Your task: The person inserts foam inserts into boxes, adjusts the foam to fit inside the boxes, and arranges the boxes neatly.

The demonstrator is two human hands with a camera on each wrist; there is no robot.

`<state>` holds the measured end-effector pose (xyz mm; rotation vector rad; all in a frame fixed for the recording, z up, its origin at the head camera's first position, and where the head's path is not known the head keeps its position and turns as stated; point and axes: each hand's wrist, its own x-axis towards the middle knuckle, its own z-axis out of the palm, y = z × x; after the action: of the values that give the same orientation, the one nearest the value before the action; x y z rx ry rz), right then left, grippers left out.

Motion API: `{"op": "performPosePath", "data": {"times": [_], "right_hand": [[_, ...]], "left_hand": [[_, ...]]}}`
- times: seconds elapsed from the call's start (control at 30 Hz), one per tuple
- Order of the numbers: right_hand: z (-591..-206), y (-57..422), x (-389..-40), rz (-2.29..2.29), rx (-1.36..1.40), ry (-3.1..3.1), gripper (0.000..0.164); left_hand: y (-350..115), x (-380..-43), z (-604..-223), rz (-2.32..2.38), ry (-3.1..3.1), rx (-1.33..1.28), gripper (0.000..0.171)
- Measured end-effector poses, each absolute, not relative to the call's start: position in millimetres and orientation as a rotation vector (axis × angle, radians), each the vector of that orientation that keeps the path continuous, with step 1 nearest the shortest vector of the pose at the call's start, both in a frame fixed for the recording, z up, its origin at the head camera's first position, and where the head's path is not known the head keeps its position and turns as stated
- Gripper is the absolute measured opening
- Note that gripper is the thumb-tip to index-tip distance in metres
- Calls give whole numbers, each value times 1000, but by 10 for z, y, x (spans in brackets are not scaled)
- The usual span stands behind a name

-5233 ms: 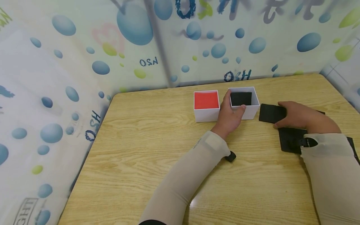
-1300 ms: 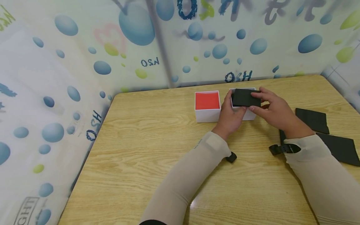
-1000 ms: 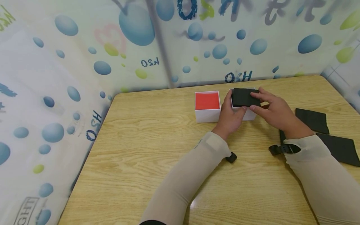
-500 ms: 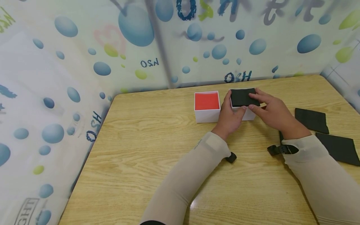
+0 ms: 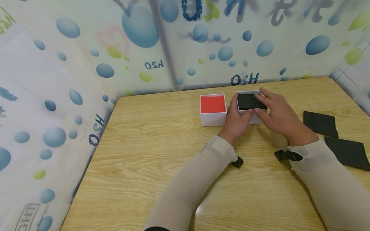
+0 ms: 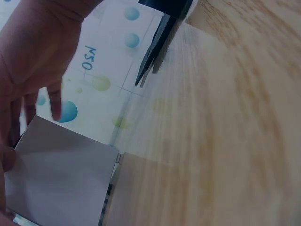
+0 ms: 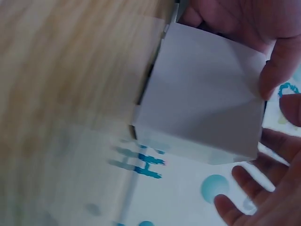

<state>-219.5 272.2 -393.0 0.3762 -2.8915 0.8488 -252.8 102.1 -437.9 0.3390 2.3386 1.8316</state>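
My left hand (image 5: 235, 123) grips a white open-topped box (image 5: 255, 117), thumb at its front rim and fingers along its left side. Inside the box mouth, about level with the rim, lies a flat black rectangular piece (image 5: 249, 101). The right hand (image 5: 280, 114) reaches over the box's right end, its fairly straight fingertips on the piece and its thumb close to the front rim. From the right wrist view the box's plain side (image 7: 202, 94) faces the camera, the right fingers (image 7: 249, 186) spread beside it. The black piece is hidden in both wrist views.
Left of the gripped box stands a second white box (image 5: 213, 119) with a red block (image 5: 213, 104) filling its mouth. More black flat pieces (image 5: 320, 123) lie to the right on the wooden table (image 5: 144, 154), partly behind the right forearm. A printed backdrop (image 5: 202, 54) rises behind the table.
The right hand took a black piece from the table at right and brought it over the box. The piece has since sunk into the mouth. The left hand stayed on the box.
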Motion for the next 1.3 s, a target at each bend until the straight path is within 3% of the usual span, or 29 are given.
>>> {"op": "performPosePath", "data": {"times": [0.3, 0.8, 1.3], "right_hand": [[-3878, 2592, -2123, 691, 480, -2908, 44], [-3919, 2564, -2149, 686, 571, -2987, 56], [-3969, 2565, -2163, 645, 592, -2988, 56]], "left_hand": [[1023, -2527, -4381, 1860, 2323, 346, 80], [1028, -2544, -4388, 1829, 2350, 343, 78], [1028, -2546, -4408, 1837, 2333, 357, 79]]}}
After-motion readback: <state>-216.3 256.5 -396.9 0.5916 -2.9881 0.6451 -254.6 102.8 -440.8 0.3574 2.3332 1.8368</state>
